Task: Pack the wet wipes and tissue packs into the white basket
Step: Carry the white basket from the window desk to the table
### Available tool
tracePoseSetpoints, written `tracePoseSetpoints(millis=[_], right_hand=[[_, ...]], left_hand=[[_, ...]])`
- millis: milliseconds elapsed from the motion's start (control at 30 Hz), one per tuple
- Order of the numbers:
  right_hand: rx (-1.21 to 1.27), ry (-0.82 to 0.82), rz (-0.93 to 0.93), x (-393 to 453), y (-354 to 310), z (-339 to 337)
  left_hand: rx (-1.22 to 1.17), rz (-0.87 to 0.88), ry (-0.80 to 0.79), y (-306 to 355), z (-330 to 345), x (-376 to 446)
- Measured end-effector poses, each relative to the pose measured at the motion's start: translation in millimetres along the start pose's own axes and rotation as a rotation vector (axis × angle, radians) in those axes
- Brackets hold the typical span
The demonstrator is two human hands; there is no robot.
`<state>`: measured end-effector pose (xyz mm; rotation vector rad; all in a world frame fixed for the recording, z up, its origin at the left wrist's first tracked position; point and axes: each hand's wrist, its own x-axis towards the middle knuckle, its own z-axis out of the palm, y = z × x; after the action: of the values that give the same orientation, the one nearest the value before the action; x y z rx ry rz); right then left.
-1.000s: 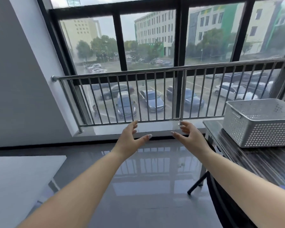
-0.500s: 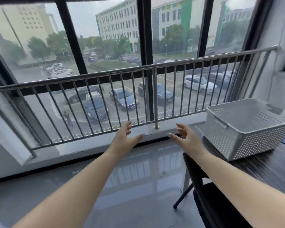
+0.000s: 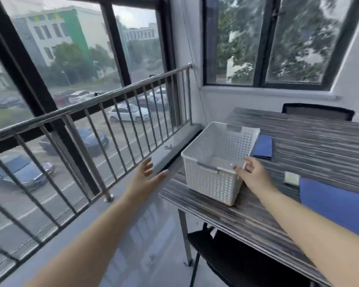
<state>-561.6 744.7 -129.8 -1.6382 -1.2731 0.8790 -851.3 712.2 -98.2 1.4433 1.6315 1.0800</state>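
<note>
The white perforated basket (image 3: 209,179) stands on the near left corner of a dark striped table (image 3: 319,141) and looks empty. My right hand (image 3: 251,175) hovers open at the basket's near right corner, fingertips by its rim, holding nothing. My left hand (image 3: 147,175) is open in the air left of the table, off its edge. A small pale yellow-white pack (image 3: 292,178) lies on the table to the right of the basket. Two blue flat packs lie there too: one (image 3: 263,146) behind the basket, a larger one (image 3: 336,201) at the right edge.
A steel railing (image 3: 104,96) runs before tall windows on the left. A black chair (image 3: 236,259) is tucked under the table's near side, another chair back (image 3: 317,111) stands at the far side. A white wall with a window is behind the table.
The view has swung right, bringing the table and basket to the centre. My right hand moved up to the basket's near corner; my left hand stays open beside the table.
</note>
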Motion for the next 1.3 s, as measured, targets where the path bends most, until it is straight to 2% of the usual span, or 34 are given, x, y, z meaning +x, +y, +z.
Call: tracePoseSetpoints(millis=[167,267,400,533,700,833,967,1067,1200,1300], right_hand=[[-0.099,0.147,0.076,35.2,14.9,-4.7],[-0.132,0.172,0.138,60.9,24.2,-3.2],[-0.120,0.160,0.273,101.7,34.1,-0.9],[-0.094,0.126,0.354,135.2,36.8,0.0],[-0.064,0.039,0.442,150.1,43.7,13.4],[-0.028,0.047,0.470,150.9,48.4,20.5],[0.027,0.068,0.526,136.0,45.1,30.8],[0.029,0.153,0.549,127.0,41.1,39.5],[0.032,0.211,0.594,109.7,36.4,49.9],[0.009,0.279,0.619,89.3,29.4,54.9]], left_hand=[[-0.005,0.027,-0.112,-0.3,22.9,66.7],[0.015,0.034,-0.149,0.3,32.4,99.2],[0.043,0.019,-0.199,5.1,42.5,148.7],[0.043,-0.007,-0.184,9.7,54.1,198.2],[0.087,-0.056,-0.264,-0.8,79.4,240.9],[0.073,-0.119,-0.296,-17.3,99.4,265.9],[0.179,-0.180,-0.534,-28.2,119.3,288.5],[0.209,-0.178,-0.708,-36.6,126.9,307.9],[0.115,-0.222,-0.788,-54.6,131.8,324.4],[0.098,-0.157,-0.837,-51.7,130.5,316.6]])
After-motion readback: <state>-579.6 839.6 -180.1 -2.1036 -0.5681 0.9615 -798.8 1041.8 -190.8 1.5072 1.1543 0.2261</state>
